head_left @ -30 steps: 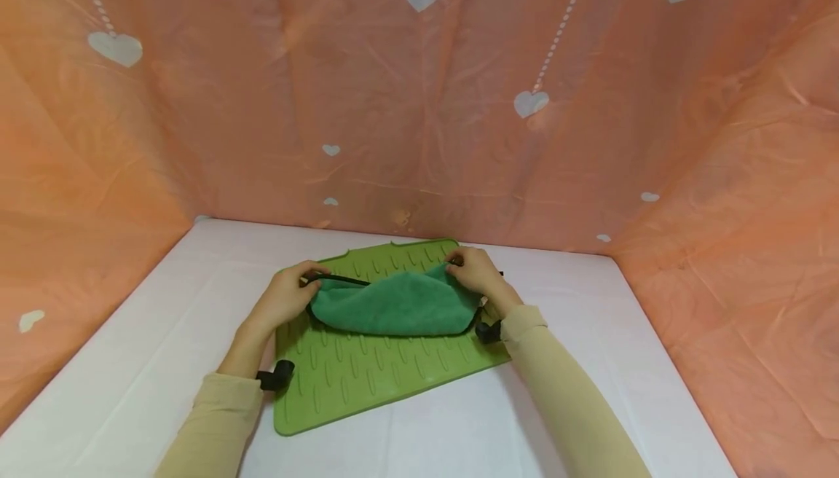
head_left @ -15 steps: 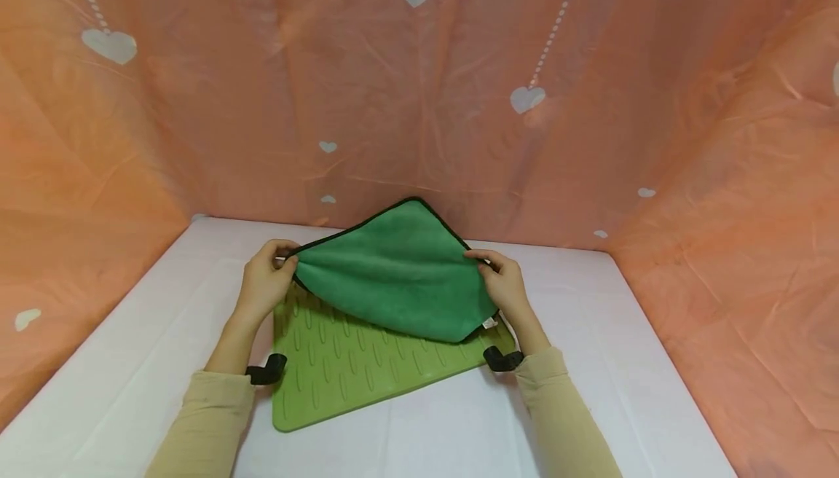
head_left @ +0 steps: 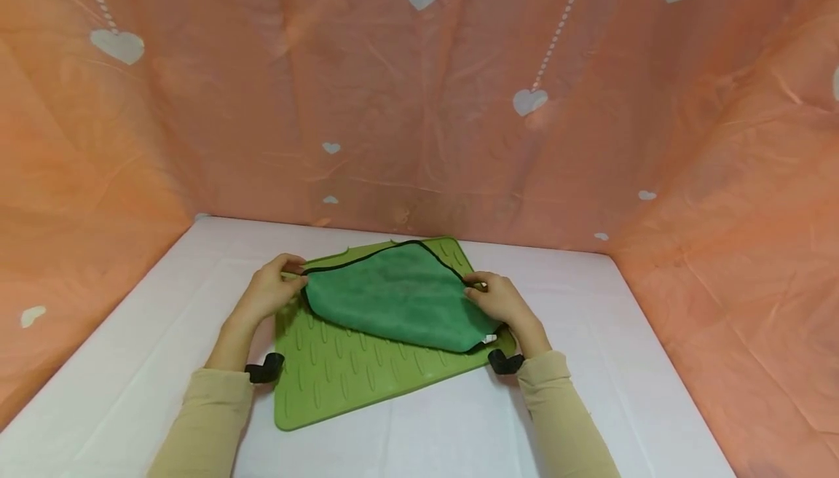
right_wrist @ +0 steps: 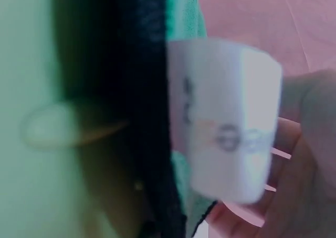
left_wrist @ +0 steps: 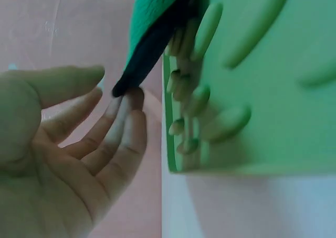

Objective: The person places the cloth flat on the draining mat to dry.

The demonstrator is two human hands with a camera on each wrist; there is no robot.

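Observation:
A green cloth with black edging lies slanted over an olive-green ridged mat. At the cloth's left corner is my left hand. The left wrist view shows that hand's thumb apart from the cloth, while the other fingertips meet its black-edged corner from below. My right hand holds the cloth's right edge, with thumb and index finger on either side of the black border. A white tag sticks out from the cloth in the right wrist view and hides part of that hand.
The mat lies turned at an angle on a white-covered table. Orange sheeting with pale hearts walls the table at the back and both sides. Black wrist mounts sit below both hands.
The cloth was bunched up, then was spread and raised between both hands. It is now lowered onto the mat. The left thumb has come away from its corner.

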